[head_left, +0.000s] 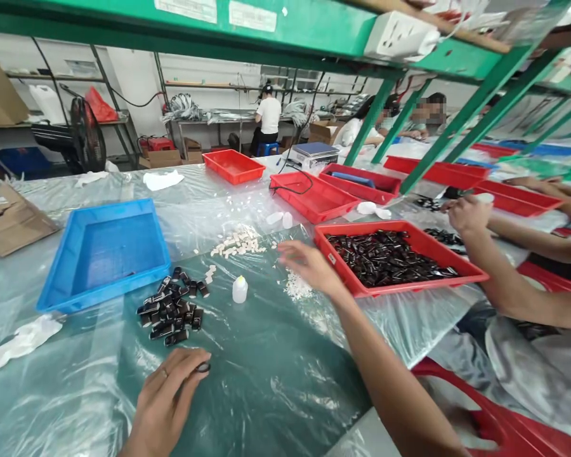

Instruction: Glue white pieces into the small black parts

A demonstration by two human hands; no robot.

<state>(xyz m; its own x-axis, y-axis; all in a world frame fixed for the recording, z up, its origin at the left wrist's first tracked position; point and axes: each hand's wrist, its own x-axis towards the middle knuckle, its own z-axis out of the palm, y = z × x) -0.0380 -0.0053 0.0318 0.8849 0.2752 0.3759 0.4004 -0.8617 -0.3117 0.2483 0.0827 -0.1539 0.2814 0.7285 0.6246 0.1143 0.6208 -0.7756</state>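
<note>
The left hand [164,393] grips a small black piece with a dark rounded end [203,367] between thumb and forefinger. The piece sits at the fingertips, partly covered by them, on the near-left side of the small translucent white plastic bottle with a yellow tip [240,291], which serves as the reference point.

The right hand [311,265] is positioned right of the bottle and slightly beyond it, fingers extended toward the left. It is motion-blurred; whether the fingers are open or closed on anything cannot be told.

A heap of small black rectangular pieces [174,311] lies left of the bottle, just beyond the left fingertips. A cluster of small white blocks [240,243] lies behind the bottle. A scatter of tiny white bits [297,287] lies right of it, beside the right hand.

Farther out, a blue rectangular plastic tray [114,247] stands left of the bottle; a red rectangular plastic tray [421,287] filled with black pieces stands right of it.
</note>
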